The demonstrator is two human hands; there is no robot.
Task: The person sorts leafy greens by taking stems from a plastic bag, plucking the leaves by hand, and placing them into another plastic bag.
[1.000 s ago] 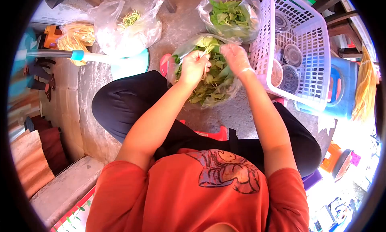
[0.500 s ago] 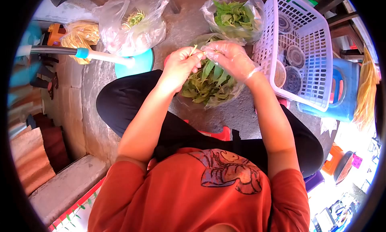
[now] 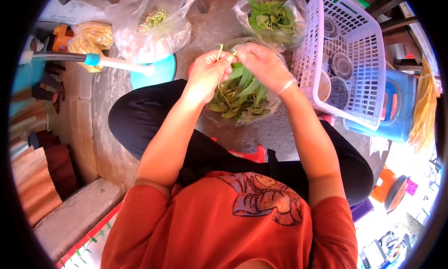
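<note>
My left hand (image 3: 211, 75) is bare and closed, pinching a thin yellow-green stem (image 3: 220, 49) that sticks up past its fingers. A small pale bit of stem also shows at the thumb tip. Close on its right is my right hand (image 3: 267, 66), in a clear plastic glove and a little blurred. Its fingers are curled together near the left thumb; what they hold, if anything, cannot be made out. Below both hands, an open clear plastic bag (image 3: 270, 111) holds green leaves on stems (image 3: 238, 98); the right hand covers part of it.
Another bag of leaves (image 3: 273, 18) stands farther back. At the upper left lies a plastic bag (image 3: 175, 40) with cut stems, beside a turquoise round base with a pole (image 3: 161, 73). To the right, a white basket (image 3: 317, 54) holds round clear containers, with a blue jug (image 3: 403, 91) beyond.
My right hand has shifted slightly left and turned, with some motion blur. The stem in my left hand now stands more upright.
</note>
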